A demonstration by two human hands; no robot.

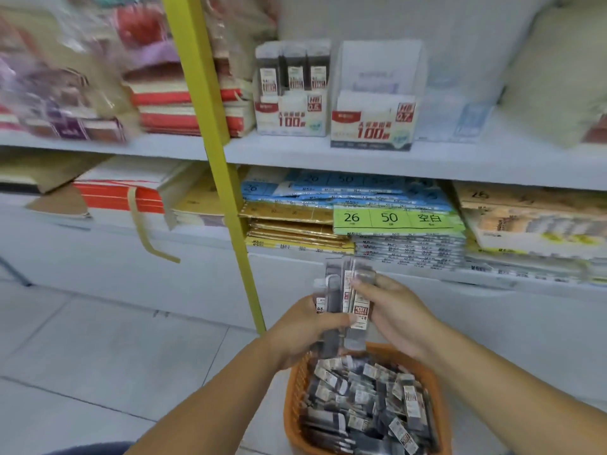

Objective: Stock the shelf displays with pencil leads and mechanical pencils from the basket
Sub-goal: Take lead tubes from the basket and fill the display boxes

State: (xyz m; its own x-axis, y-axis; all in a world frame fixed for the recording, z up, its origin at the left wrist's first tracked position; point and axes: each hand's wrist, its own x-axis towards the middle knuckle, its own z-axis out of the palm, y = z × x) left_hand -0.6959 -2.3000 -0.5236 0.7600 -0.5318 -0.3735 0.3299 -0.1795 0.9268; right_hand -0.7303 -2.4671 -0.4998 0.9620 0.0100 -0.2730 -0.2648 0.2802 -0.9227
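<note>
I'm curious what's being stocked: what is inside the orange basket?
The orange basket holds a loose heap of small pencil lead packs with white labels. What lies beneath the top layer, and the basket's bottom, is covered.

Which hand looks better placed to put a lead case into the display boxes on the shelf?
Probably the right hand: it pinches the outer case of the lead case bundle while the left hand grips the rest, and the empty-looking 0.7 display box stands on the shelf above it.
</note>
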